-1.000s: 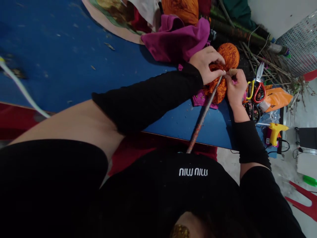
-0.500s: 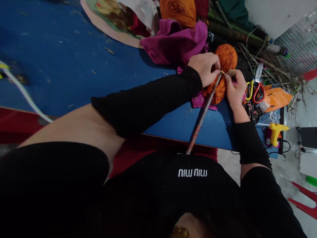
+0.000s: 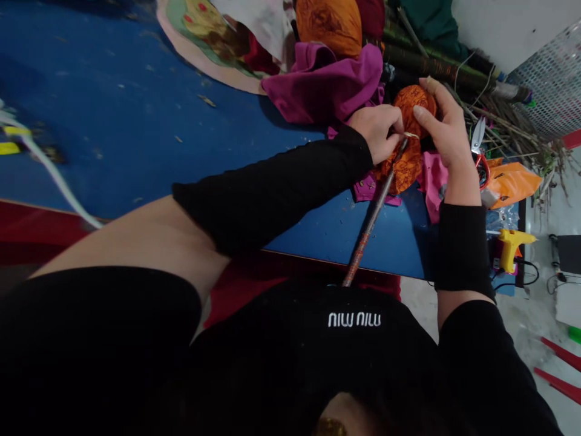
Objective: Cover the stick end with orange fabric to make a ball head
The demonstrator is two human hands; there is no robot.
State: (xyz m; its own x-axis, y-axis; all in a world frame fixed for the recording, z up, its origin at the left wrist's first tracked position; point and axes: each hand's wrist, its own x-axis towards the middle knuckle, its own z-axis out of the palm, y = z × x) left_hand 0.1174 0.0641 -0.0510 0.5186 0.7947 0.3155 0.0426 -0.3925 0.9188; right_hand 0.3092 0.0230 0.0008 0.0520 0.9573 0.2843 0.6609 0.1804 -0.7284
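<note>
An orange cloth bundle (image 3: 408, 169) with dark patterns has a rounded upper end and a narrow neck with a pale cord (image 3: 411, 135) at it. My left hand (image 3: 379, 130) is closed in a pinch at the neck, on the cord's left end. My right hand (image 3: 447, 127) curves round the right of the bundle's rounded end, thumb on its face and fingers at its far edge. A dark stick (image 3: 370, 224) with reddish wrapping runs from the neck down past the table edge towards my body.
Purple cloth (image 3: 327, 85), another orange bundle (image 3: 329, 24) and a round pink-edged piece (image 3: 204, 60) lie at the back of the blue table (image 3: 113, 121). Scissors (image 3: 478, 136), an orange packet (image 3: 515, 183), a yellow glue gun (image 3: 511, 245) and twigs (image 3: 521, 124) are at right.
My right hand has left the cord and moved up and right onto the bundle's rounded end. Pink cloth shows below it. My left hand stays at the neck.
</note>
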